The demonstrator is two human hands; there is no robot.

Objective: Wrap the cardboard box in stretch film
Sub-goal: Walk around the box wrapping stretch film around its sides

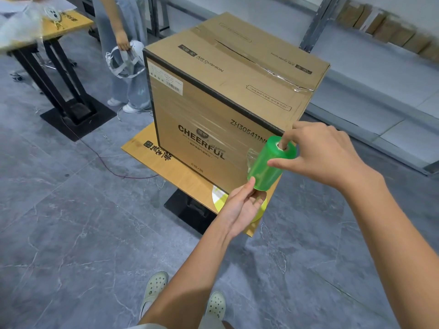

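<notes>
- Two bare hands hold one green stretch film roll (268, 165), which is upright with a slight tilt at the near right corner of the cardboard box (225, 91).
- Right hand (325, 153): the index finger is pushed down into the roll's top core and the thumb lies across the roll's side. The fingers are clamped on the roll.
- Left hand (244, 205): it sits palm up beneath the roll, with thumb and fingers closed round the lower end. The fingers are clamped on the roll.
- Clear film (251, 156) leaves the roll's left side in a bunch. Glossy wrinkles show across the box's near face, over the printed "CHEERFUL" and the white label (166, 80).
- The cardboard box stands upright on a small wooden counter (147, 148) and covers most of its top. Its top flaps are shut and taped along the seam, with crumpled tape at the right edge.
- A white and yellow disc (219, 198) lies on the counter's near corner, partly hidden by the left hand.
- The counter rests on a black pedestal base (180, 205) on the grey tiled floor (71, 233).
- A second person (128, 17) stands far left, beyond the box, holding a white strapped object (136, 47). What the object is cannot be told.
- A second wooden counter (66, 22) stands at far left on black legs. A thin cable (95, 153) crosses the floor between the two counters.
- The wearer's pale clogs (154, 288) show at the near edge.
</notes>
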